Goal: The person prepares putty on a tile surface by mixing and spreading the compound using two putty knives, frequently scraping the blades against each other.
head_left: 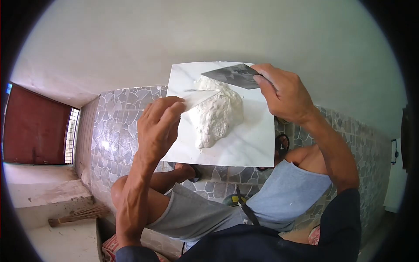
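Note:
A lumpy mound of wet white putty (222, 111) lies on a white marble-patterned tile (257, 146) in front of me. My left hand (158, 124) pinches a putty knife (201, 97), whose blade is smeared white and reaches over the left side of the mound. Its handle is mostly hidden by the fingers. In my right hand (286, 92) is a second putty knife (233, 75) with a wide grey metal blade, held above the far edge of the tile. The thumb lies on the near side of that blade, and its tip points left over the top of the putty.
A plain pale wall (209, 30) rises just beyond the tile. Grey stone-patterned flooring (118, 118) runs below. To the left are a dark red door (37, 126) and a stick broom (80, 215) on a ledge. A green-and-yellow object (233, 199) sits between my legs.

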